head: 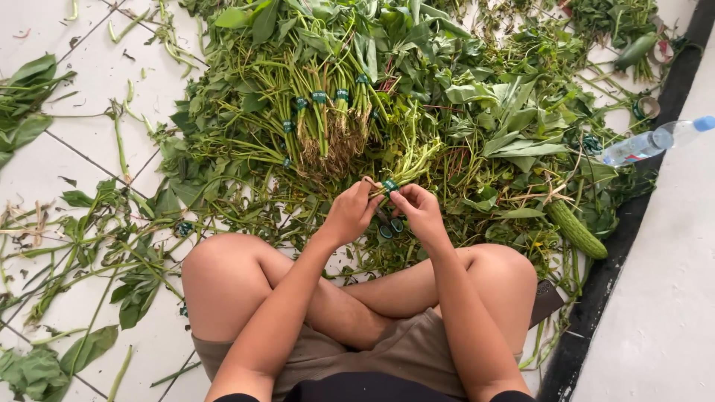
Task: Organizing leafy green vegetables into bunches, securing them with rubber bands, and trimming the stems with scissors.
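Observation:
I sit cross-legged on a white tiled floor before a heap of leafy green stalks (417, 82). My left hand (351, 212) and my right hand (418, 211) meet on a small bunch of stalks (411, 165), both pinching it at a green tape band (390, 185) wound around its stems. Beyond my hands lie several finished bunches (322, 119), each tied with a green band, roots toward me. Loose bits of green tape (391, 228) lie under my hands.
A bumpy green gourd (577, 229) lies to the right, another gourd (634, 51) at the far right. A clear plastic bottle with a blue cap (655, 140) rests on the dark border strip. Tape rolls (646, 107) sit nearby. Loose leaves and stems (89, 246) litter the tiles on the left.

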